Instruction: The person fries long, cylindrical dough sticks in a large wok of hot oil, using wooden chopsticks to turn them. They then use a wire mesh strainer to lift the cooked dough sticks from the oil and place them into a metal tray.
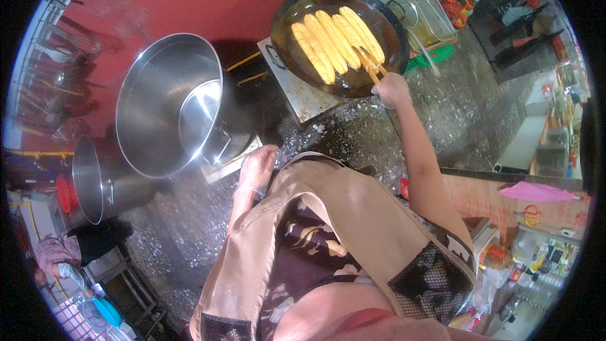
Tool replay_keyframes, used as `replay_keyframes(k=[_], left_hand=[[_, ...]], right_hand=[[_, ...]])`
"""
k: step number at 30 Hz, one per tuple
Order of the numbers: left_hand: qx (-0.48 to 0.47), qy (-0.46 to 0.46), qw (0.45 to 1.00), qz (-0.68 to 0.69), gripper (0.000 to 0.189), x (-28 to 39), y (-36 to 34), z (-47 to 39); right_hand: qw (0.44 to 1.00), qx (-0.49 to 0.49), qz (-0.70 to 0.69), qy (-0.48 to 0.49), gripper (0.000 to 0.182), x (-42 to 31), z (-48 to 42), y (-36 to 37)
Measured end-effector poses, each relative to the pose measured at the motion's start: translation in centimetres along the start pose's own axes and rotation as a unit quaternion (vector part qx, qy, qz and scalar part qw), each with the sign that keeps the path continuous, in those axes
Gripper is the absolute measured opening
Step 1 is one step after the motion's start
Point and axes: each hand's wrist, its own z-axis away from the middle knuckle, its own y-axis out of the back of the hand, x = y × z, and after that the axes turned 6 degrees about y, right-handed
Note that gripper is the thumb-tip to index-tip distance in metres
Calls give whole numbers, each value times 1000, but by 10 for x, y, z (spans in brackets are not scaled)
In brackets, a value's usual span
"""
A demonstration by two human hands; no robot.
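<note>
My right hand (394,90), in a clear plastic glove, grips long wooden cooking chopsticks (370,65). Their darkened tips reach in among several golden fried dough sticks (325,43), which lie side by side in dark oil. A wide black wok (284,14) holds the oil, tilted in my view at the upper middle. My left hand (257,166), also gloved, hangs low beside my tan apron (360,208), near the base of a big stainless steel pot (165,76). I see nothing held in it, but its fingers are partly hidden.
The wok rests over a metal stove top (307,104). A second steel pot (87,180) stands further left. Right of the wok is a wire-mesh draining basket (428,9). Scissors (531,215) and a pink cloth (537,192) lie on a wooden counter (473,194). Another person (59,258) is at lower left.
</note>
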Motion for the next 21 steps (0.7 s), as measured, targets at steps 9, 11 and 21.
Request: replay_keyframes(k=[9, 11, 21], left_hand=[[12, 8, 1000, -8, 24, 6, -2, 2], [6, 3, 1000, -16, 24, 12, 1, -1], [11, 45, 999, -1, 23, 11, -3, 4]], right_hand=[[998, 61, -5, -16, 33, 1, -21, 14], [998, 27, 44, -42, 36, 24, -44, 0], [997, 36, 11, 63, 41, -13, 1, 9]])
